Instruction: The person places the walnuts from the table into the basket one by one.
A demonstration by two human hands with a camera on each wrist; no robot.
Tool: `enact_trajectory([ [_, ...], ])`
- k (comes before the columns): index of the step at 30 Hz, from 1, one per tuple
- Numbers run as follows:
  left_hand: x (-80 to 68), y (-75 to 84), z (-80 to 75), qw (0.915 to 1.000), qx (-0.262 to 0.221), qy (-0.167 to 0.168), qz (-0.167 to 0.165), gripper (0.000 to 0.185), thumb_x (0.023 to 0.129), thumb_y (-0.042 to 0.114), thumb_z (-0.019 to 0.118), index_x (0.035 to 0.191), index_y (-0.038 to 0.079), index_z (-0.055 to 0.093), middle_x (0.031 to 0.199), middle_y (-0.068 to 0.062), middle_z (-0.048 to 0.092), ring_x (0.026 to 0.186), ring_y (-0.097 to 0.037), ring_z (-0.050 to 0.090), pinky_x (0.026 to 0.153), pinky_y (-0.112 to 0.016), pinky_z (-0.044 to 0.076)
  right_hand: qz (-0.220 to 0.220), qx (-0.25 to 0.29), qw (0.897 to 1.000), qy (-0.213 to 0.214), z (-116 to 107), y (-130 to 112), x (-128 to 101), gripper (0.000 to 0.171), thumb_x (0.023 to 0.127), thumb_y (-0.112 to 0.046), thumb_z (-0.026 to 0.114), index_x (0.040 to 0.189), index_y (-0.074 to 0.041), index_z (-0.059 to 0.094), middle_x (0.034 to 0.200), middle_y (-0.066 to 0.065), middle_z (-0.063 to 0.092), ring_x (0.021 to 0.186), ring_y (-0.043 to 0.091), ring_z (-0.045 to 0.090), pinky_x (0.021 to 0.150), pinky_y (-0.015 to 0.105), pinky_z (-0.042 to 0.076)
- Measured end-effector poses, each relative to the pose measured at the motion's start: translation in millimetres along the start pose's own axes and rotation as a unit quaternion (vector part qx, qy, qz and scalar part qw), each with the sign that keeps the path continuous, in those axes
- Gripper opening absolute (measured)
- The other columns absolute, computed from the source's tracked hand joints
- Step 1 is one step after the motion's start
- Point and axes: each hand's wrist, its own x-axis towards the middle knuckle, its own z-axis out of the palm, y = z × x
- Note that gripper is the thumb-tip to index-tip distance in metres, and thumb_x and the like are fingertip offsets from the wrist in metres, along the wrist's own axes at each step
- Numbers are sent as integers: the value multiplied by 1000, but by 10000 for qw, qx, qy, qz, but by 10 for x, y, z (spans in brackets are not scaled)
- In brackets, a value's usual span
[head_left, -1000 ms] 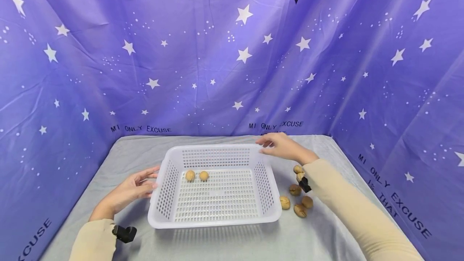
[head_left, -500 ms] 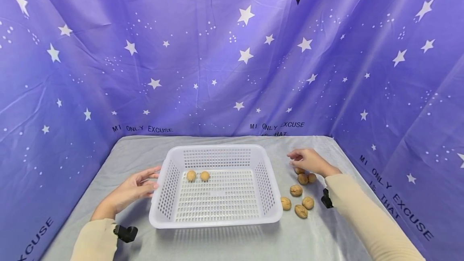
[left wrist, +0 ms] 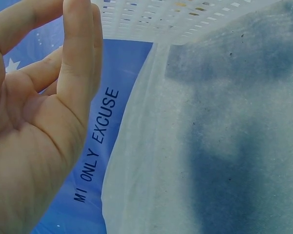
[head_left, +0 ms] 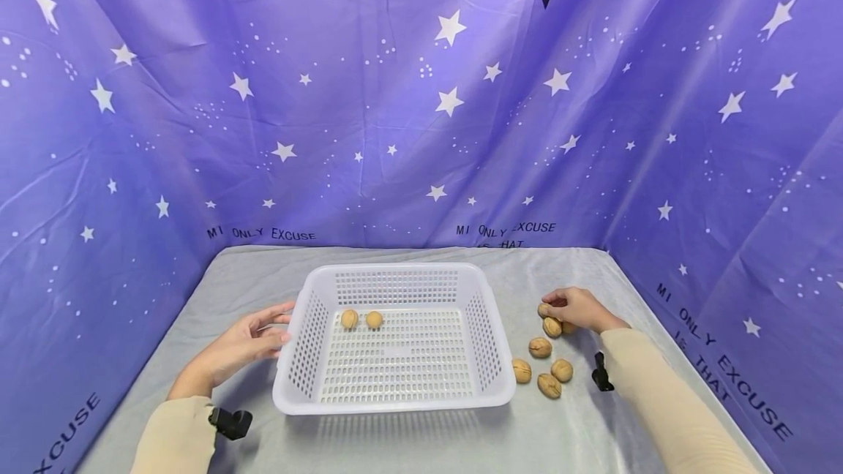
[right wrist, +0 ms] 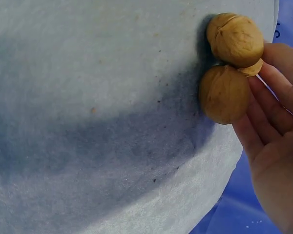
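Note:
A white perforated basket point(head_left: 395, 407) stands mid-table with two walnuts point(head_left: 350, 319) against its far-left wall. My left hand point(head_left: 253, 339) rests with relaxed fingers against the basket's left rim; the left wrist view shows the same hand point(left wrist: 49, 97) with fingers straight beside the basket point(left wrist: 151, 14). My right hand point(head_left: 570, 307) is down on the cloth right of the basket, fingers curled round a walnut point(head_left: 544, 309), with another walnut point(head_left: 552, 327) touching it. In the right wrist view the fingers point(right wrist: 263, 112) lie against these two walnuts point(right wrist: 225, 94).
Several loose walnuts point(head_left: 540, 347) lie on the grey cloth point(head_left: 579, 430) between the basket's right wall and my right forearm. A purple star-printed backdrop point(head_left: 421, 130) closes the table on three sides.
My right hand left the basket's far right corner and came down to the walnuts at the right, curling over them. The left hand and the basket stayed put.

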Motion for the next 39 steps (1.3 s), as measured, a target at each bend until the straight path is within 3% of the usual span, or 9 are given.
enact_trajectory([
  [12,-12,-11,-1,10000,-16,34,-68,67,99,2,59,155,-5,23,141,-26,45,112,-18,64,88,-42,57,-108,26,9999,38,-58,-18,-3,39,93,-26,73,118,5,70,104,12,73,98,30,67,90,49,53],
  [18,-11,-14,-17,10000,-33,-38,-33,66,100,2,58,155,-5,23,142,-28,44,113,-19,63,88,-43,57,-301,171,9992,179,-202,-175,28,44,95,-29,71,123,5,67,108,13,72,102,31,67,91,50,53],
  [30,6,13,-26,9999,-4,-98,-46,66,100,2,58,155,-5,23,142,-26,44,115,-20,63,89,-43,57,-1059,-105,9925,609,-498,-789,150,39,94,-31,73,121,-3,72,106,7,73,96,23,69,86,45,55],
  [39,0,34,3,10000,11,-79,-51,66,100,2,58,155,-7,22,142,-29,43,113,-17,63,88,-41,57,-1594,-85,9866,342,-531,-1379,270,34,92,-28,76,118,-7,73,102,0,72,92,19,67,82,41,57],
])
